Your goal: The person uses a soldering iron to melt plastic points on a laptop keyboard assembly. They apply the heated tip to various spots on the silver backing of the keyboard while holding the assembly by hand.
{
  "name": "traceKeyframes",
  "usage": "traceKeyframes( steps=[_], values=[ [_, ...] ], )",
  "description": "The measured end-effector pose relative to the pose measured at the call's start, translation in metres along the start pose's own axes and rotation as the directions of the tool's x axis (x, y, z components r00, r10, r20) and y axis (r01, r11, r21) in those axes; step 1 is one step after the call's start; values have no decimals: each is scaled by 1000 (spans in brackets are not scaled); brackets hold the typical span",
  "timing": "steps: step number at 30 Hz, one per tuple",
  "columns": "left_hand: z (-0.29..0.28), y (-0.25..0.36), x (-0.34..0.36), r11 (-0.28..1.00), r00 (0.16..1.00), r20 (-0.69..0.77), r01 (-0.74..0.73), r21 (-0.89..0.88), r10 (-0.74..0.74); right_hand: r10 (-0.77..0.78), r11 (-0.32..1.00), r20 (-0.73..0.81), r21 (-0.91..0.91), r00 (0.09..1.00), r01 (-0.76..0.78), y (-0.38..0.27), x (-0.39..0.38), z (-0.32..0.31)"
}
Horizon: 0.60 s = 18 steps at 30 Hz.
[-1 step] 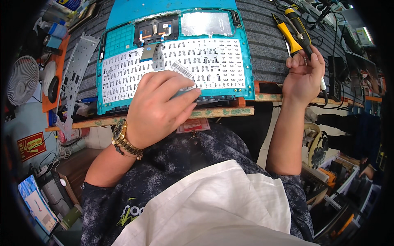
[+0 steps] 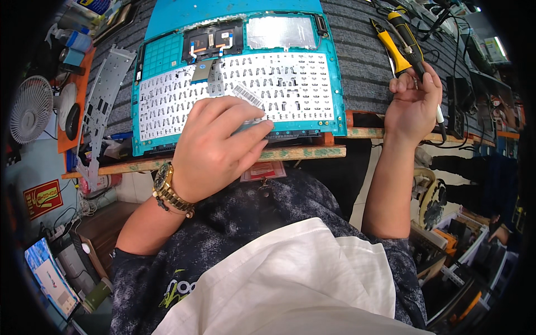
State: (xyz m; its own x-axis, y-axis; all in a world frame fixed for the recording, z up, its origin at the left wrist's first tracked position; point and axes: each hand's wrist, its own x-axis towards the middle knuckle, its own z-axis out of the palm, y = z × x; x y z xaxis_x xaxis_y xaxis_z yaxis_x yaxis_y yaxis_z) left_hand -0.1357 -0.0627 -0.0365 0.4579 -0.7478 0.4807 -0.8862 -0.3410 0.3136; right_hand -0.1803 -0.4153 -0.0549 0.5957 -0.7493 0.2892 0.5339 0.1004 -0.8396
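Note:
Face down on the bench lies a teal laptop top cover, its inner side showing. The white keyboard backing plate carries many small black marks and a barcode sticker. Across the near edge of the cover rests my left hand, fingers bent but apart, fingertips on the plate and edge; what lies beneath the palm is hidden. My right hand is palm up, right of the cover, fingers curled at the lower end of a yellow-and-black handled tool. Exactly what it grips is unclear. A white-ended piece shows beside it.
Yellow-handled pliers lie on the grey ribbed mat by cables. Left of the cover, a perforated metal plate leans over the wooden bench edge. Beyond it are a white fan and a black mouse.

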Motion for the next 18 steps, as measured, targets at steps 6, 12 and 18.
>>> traceKeyframes(
  steps=[6,12,18],
  values=[
    [-1,6,8,999,999,16,29,-42,-28,5,1000,2,-1,1000,-5,-2,1,0],
    [12,14,37,993,989,103,-103,-52,108,16,1000,-7,-6,1000,-16,-1,1,0],
    [5,4,59,977,933,297,-215,14,201,25,1000,-19,11,1000,-25,-1,1,0]
  ],
)
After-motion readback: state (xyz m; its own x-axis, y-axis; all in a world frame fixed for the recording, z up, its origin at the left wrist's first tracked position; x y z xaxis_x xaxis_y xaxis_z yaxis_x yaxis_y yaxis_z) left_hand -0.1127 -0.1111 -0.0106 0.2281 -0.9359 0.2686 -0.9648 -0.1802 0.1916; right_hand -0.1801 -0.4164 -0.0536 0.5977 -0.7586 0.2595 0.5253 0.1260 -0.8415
